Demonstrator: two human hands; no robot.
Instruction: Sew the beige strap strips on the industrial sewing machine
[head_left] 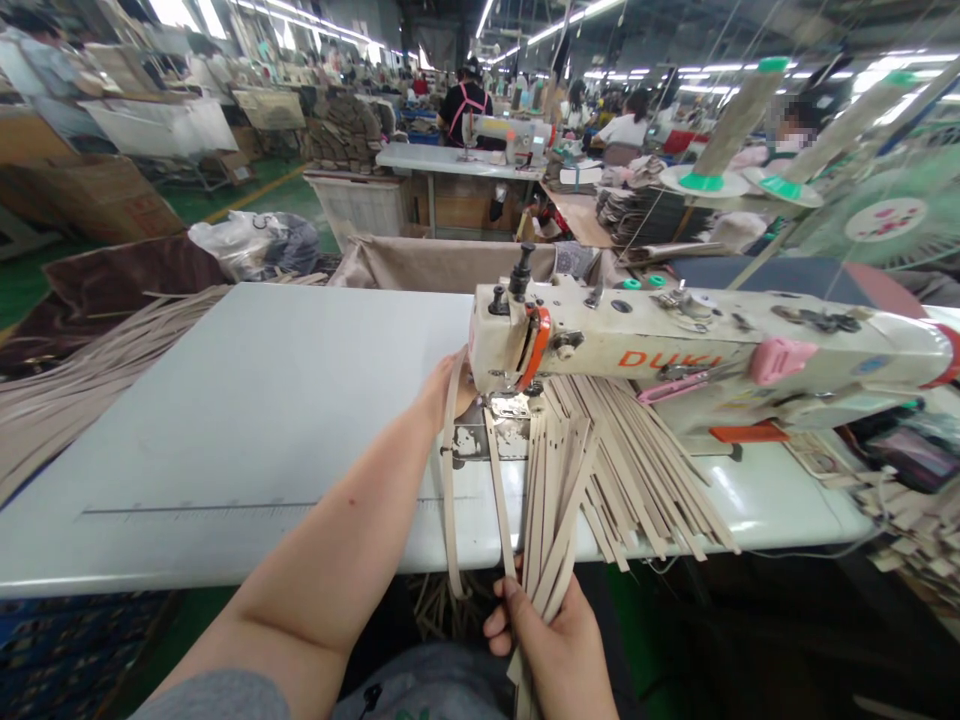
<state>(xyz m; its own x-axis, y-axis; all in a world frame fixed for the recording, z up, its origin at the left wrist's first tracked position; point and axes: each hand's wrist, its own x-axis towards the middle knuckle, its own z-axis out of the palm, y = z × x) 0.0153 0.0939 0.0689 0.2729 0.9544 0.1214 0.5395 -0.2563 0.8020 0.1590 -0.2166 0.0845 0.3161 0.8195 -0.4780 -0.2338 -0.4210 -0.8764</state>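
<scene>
My right hand (559, 630) is closed around a bundle of long beige fabric strips (551, 500) below the table's front edge. One single strip (499, 480) runs from its thumb and fingers up to the needle area of a white sewing machine (600, 345). My left hand (452, 388) reaches to the left side of the machine head, and its fingers are mostly hidden there. Another strip (450, 490) passes by this hand and hangs over the table edge. Further beige strips (637, 470) lie fanned out under the machine arm.
The white table (300, 400) carries a printed ruler line. Long strips (97, 370) drape over its left end, and more strips (922, 540) are piled at right. Thread cones (742, 125) and a green fan (892, 215) stand at back right. Co-workers sit farther back.
</scene>
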